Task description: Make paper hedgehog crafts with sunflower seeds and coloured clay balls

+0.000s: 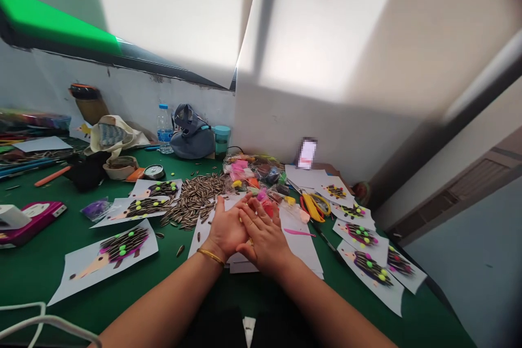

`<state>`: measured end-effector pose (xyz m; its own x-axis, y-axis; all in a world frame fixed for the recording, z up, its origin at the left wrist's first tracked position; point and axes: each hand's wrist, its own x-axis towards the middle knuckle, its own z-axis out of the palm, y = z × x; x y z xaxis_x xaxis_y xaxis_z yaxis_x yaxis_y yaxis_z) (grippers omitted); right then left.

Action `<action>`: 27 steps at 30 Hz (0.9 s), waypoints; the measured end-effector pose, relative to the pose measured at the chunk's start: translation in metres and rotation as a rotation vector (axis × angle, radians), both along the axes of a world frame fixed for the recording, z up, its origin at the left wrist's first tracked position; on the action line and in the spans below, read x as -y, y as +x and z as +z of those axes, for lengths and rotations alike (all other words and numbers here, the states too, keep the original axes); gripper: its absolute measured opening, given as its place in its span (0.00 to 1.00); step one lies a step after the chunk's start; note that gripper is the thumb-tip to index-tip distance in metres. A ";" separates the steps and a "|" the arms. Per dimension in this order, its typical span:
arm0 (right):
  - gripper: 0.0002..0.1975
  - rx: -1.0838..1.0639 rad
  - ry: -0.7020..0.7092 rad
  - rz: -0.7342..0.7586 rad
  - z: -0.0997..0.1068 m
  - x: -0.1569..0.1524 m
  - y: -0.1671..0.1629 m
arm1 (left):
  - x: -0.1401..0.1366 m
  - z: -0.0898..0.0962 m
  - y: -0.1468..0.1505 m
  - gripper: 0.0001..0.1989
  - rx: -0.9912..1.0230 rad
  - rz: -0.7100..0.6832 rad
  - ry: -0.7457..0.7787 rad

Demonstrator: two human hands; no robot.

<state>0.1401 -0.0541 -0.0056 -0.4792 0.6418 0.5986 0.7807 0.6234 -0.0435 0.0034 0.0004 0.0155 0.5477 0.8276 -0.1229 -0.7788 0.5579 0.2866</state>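
Note:
My left hand (227, 228) is turned palm up, its thumb raised and fingers stretched out. Across its palm and fingers lies my right hand (265, 235), palm down, with fingers extended and slightly apart. Whatever may be between the palms is hidden; only a tiny yellowish spot shows at their edge. Beneath both hands are white paper sheets (302, 255). Just beyond the fingertips lie lumps of coloured modelling clay (267, 207), partly covered by the hands. A pink plastic clay knife (299, 232) rests on the paper to the right.
Left of the paper spreads a pile of striped sunflower seeds (199, 196). Hedgehog pictures with seed spines lie left (118, 253) and right (367, 269). Yellow-handled scissors (313, 207) lie at right. Behind stand a phone (306, 153), a water bottle (165, 130) and a teal-lidded cup (222, 141).

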 end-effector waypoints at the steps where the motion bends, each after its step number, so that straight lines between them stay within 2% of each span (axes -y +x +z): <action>1: 0.37 0.004 -0.007 0.016 0.000 0.000 0.000 | 0.000 0.000 -0.001 0.39 0.015 0.026 0.005; 5: 0.38 0.054 -0.017 0.146 -0.001 0.003 -0.001 | -0.001 -0.001 -0.001 0.41 -0.022 0.066 -0.040; 8: 0.39 0.026 -0.004 0.073 -0.001 0.001 -0.001 | 0.000 -0.003 0.000 0.40 -0.045 0.009 -0.018; 10: 0.37 0.000 0.000 0.025 0.000 0.000 0.001 | -0.001 -0.003 -0.001 0.39 -0.021 0.007 0.021; 13: 0.32 0.030 -0.016 0.108 0.002 0.001 0.002 | -0.002 -0.001 -0.003 0.39 -0.020 0.079 0.008; 15: 0.33 0.044 -0.020 0.162 0.002 0.002 0.000 | -0.001 0.000 -0.003 0.39 -0.065 0.075 -0.033; 18: 0.37 0.013 -0.013 0.101 0.000 0.002 -0.002 | 0.002 0.001 0.000 0.38 -0.097 0.031 -0.056; 20: 0.34 -0.002 -0.022 0.059 0.002 0.001 -0.001 | 0.002 0.001 0.000 0.37 -0.078 0.029 -0.029; 23: 0.28 0.007 -0.038 0.133 0.006 0.004 0.002 | 0.000 0.002 -0.001 0.38 -0.063 0.084 -0.012; 25: 0.28 0.024 -0.040 0.202 0.008 0.007 0.001 | 0.000 0.002 0.000 0.37 -0.091 0.089 -0.036; 27: 0.29 0.019 -0.035 0.204 0.010 0.008 -0.001 | 0.001 0.002 0.001 0.37 -0.117 0.055 -0.057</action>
